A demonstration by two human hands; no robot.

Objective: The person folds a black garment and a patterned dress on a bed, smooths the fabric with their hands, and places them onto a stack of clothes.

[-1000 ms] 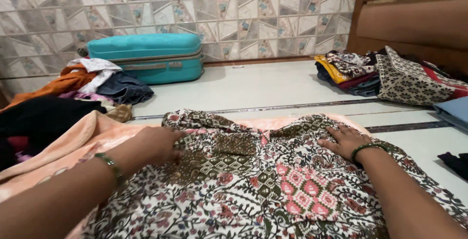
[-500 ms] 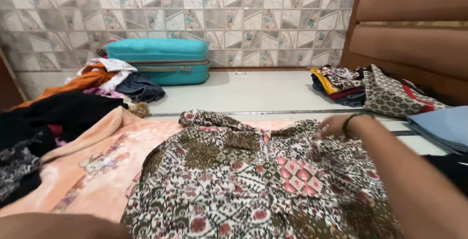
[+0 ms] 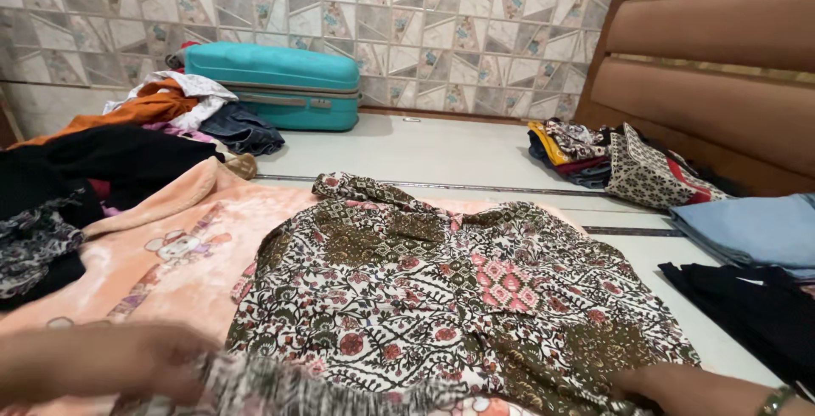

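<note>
On the peach fleece blanket (image 3: 161, 255) lies our floral patchwork-print cotton garment (image 3: 441, 297); our left hand (image 3: 127, 365) and right hand (image 3: 671, 386) clutch its near hem, the left blurred.

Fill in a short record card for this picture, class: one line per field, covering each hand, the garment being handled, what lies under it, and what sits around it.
Left hand: left hand, blurred, at the near hem of the patterned garment; grip unclear
Right hand: right hand at the garment's near right corner, fingers hidden
Garment: floral print, spread flat
Underneath: peach blanket
Left side: heap of loose clothes
Back wall: teal suitcase lying on its side
Right side: folded clothes stack, blue folded cloth, black cloth
</note>
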